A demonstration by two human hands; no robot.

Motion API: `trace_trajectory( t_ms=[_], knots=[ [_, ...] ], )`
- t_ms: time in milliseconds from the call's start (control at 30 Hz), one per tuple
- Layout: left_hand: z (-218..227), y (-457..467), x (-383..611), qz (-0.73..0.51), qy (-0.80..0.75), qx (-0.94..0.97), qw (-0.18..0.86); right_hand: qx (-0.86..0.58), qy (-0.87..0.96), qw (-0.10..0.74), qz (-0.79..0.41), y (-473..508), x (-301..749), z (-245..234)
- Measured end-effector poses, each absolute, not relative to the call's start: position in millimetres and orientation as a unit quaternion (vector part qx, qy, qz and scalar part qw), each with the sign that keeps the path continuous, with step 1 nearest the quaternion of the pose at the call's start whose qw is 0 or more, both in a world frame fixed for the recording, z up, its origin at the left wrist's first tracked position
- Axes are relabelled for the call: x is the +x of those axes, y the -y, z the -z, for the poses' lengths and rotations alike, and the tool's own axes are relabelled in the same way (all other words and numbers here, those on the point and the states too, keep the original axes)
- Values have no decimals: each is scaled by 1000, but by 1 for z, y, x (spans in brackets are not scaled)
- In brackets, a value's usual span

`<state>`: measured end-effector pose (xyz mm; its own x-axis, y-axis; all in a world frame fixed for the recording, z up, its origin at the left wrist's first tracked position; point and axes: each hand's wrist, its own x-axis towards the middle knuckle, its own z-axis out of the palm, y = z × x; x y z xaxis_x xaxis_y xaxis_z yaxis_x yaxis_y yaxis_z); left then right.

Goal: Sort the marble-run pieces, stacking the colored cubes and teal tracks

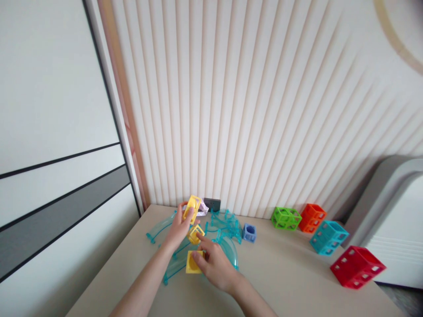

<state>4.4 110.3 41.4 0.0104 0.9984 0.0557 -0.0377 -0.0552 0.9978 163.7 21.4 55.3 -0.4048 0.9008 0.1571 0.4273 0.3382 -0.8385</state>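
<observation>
My left hand (pixel 179 225) is closed around a yellow open-frame block (pixel 194 202), raised over the back of the table. Closer to me, my right hand (pixel 216 263) grips a second yellow block (pixel 193 267) with its thumb on the square face. Between the hands is a third yellow piece (pixel 193 236), and the right index finger reaches its edge; whether it joins another block I cannot tell. Translucent teal track pieces (pixel 180 263) lie beneath and around the hands. A pale lilac piece (pixel 202 208) shows behind the left hand's block.
A small blue cube (pixel 250 233) stands right of the track. Further right are green blocks (pixel 286 219), an orange block (pixel 312 218), a teal block (pixel 328 238) and a red block (pixel 357 267). A black socket panel (pixel 212 204) sits at the ribbed wall (pixel 231 110); a white cabinet (pixel 59 132) rises left.
</observation>
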Motion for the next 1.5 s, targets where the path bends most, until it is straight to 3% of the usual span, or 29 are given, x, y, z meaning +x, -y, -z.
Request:
trace_trajectory(
  t_ms=[167,467,667,867,1033,1267,1500],
  knots=[
    [-45,-110,5,-529,-474,455,537,-442,746,338,-366,-23,165,-54],
    [-70,-102,4,-554,-354,377,653,-440,649,442,-435,-34,186,-72],
    [-103,-78,6,-522,-374,500,581,-475,595,486,-429,-37,211,-97],
    [-131,-58,13,-396,-381,659,514,-426,596,476,-486,-25,224,-122],
    [-140,-47,21,-413,-359,693,469,-449,554,505,-487,-20,223,-132],
    [-143,-43,17,-444,-332,687,470,-451,518,507,-520,-18,225,-137],
    [-139,-50,12,-476,-352,578,562,-400,535,521,-531,-18,226,-137]
  ],
)
